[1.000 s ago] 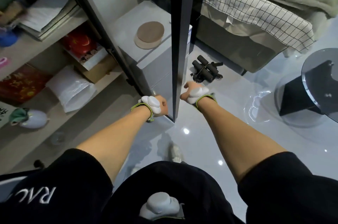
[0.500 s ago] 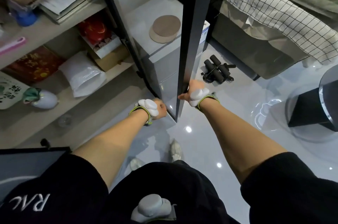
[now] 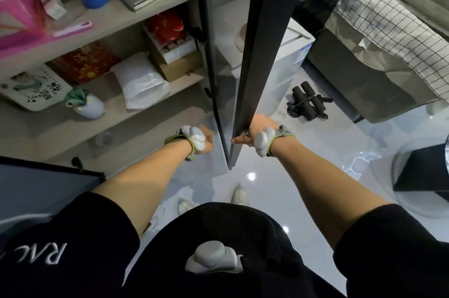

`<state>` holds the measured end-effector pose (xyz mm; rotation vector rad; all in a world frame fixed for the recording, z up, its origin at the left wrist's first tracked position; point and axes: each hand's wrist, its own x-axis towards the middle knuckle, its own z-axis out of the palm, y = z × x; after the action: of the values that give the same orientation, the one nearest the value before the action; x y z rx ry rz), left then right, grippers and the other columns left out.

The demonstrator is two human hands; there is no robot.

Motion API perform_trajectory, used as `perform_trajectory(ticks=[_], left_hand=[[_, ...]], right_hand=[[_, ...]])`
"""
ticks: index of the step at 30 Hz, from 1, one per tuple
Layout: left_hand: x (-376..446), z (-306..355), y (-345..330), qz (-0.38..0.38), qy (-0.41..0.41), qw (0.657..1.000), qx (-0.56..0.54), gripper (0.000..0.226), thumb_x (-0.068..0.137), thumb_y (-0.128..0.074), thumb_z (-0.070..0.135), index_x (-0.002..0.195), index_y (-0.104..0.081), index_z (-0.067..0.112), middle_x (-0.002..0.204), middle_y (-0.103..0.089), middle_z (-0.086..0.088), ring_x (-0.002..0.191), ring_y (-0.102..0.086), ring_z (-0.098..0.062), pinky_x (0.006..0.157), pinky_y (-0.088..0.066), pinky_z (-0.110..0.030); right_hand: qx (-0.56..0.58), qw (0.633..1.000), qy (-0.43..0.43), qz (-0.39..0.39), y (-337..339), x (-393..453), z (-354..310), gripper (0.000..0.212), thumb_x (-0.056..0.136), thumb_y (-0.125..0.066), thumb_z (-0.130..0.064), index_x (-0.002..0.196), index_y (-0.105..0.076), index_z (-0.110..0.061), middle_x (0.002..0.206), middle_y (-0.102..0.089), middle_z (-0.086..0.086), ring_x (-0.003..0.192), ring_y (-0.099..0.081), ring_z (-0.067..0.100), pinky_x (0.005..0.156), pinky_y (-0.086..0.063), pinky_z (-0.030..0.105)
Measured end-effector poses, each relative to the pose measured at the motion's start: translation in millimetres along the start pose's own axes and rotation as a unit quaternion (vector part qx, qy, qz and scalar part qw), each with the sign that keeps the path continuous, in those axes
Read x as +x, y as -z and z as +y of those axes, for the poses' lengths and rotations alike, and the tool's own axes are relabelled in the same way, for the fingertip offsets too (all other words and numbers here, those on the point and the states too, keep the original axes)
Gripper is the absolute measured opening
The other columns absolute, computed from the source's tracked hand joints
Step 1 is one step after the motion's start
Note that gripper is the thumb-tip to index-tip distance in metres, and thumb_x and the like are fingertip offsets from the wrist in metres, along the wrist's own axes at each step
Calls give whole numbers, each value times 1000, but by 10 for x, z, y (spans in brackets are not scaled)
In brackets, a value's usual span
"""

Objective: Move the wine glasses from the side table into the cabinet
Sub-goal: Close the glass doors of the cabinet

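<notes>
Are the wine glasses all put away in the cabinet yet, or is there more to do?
Nearly done, it seems. One glass stands on the cabinet's bottom shelf, and the side table shows only a coaster, though the door hides part of it. The right hand grips the door edge; the left hand is fisted by the other door. What's left looks like shutting the doors.

Black short sleeves, white trackers on green wrist straps, white shoes
</notes>
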<state>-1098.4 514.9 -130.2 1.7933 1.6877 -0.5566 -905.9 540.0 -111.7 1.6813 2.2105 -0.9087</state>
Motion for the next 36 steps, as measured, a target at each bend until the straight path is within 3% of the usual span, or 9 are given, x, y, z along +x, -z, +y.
perform_trajectory(ticks=[5, 9, 14, 17, 22, 26, 28, 33, 36], left_hand=[[-132, -409, 1, 17, 20, 999, -37, 31, 93, -49, 31, 121, -58, 23, 133, -56, 2, 117, -56, -21, 95, -44, -26], [-229, -736, -118, 9, 39, 998, -38, 35, 93, -48, 37, 125, -57, 27, 140, -51, 8, 124, -51, -17, 96, -40, -21], [-369, -1105, -227, -8, 61, 996, -64, 28, 88, -47, 34, 104, -66, 20, 115, -66, -1, 92, -61, -23, 82, -52, -27], [-423, -1319, -250, 3, 88, 989, -122, 34, 86, -47, 40, 107, -65, 20, 114, -66, -2, 97, -65, -26, 89, -54, -33], [-448, -1784, -194, 50, 106, 972, -202, 33, 93, -48, 37, 116, -64, 19, 124, -63, -3, 113, -59, -26, 96, -47, -28], [-549, -2047, -154, 54, 127, 967, -215, 32, 95, -44, 35, 111, -65, 17, 118, -65, -6, 105, -61, -28, 86, -44, -26], [-568, -2178, -193, 39, 134, 960, -242, 30, 92, -45, 32, 100, -66, 12, 110, -68, -9, 94, -62, -28, 86, -49, -27], [-674, -2612, -258, 19, 168, 938, -302, 45, 74, -49, 45, 102, -70, 17, 106, -72, -5, 96, -68, -30, 89, -57, -42], [-600, -2833, -252, 21, 179, 931, -318, 35, 84, -52, 38, 103, -71, 15, 107, -71, -6, 99, -67, -30, 92, -55, -40]], right_hand=[[-33, 998, 59, -10, -110, 91, -404, 56, 79, -68, -57, 109, -63, -9, 98, -68, 12, 86, -67, 33, 75, -59, 42], [-51, 993, 103, -28, -206, 171, -701, 45, 84, -64, -53, 109, -64, -16, 98, -68, 9, 86, -66, 31, 75, -57, 36], [-56, 990, 120, -41, -329, 296, -1098, 35, 88, -62, -47, 112, -64, -22, 97, -69, 7, 86, -67, 31, 73, -57, 35], [-68, 991, 106, -41, -381, 389, -1303, 34, 91, -60, -44, 113, -63, -18, 99, -67, 7, 87, -66, 30, 66, -49, 29], [-80, 992, 87, -35, -471, 596, -1861, 31, 93, -56, -44, 109, -64, -18, 91, -64, 6, 81, -63, 28, 59, -46, 27], [-84, 991, 94, -33, -510, 759, -2218, 30, 92, -56, -43, 108, -63, -18, 93, -67, 9, 82, -66, 31, 69, -56, 35], [-84, 992, 96, -26, -501, 822, -2339, 31, 91, -56, -44, 109, -63, -19, 98, -68, 10, 80, -64, 32, 65, -52, 33], [-132, 985, 111, -16, -491, 1070, -2691, 34, 93, -50, -47, 112, -63, -21, 102, -66, 10, 89, -64, 35, 65, -42, 30], [-121, 987, 104, -21, -485, 1280, -2893, 37, 94, -48, -47, 112, -64, -19, 103, -67, 11, 91, -65, 35, 66, -43, 31]])
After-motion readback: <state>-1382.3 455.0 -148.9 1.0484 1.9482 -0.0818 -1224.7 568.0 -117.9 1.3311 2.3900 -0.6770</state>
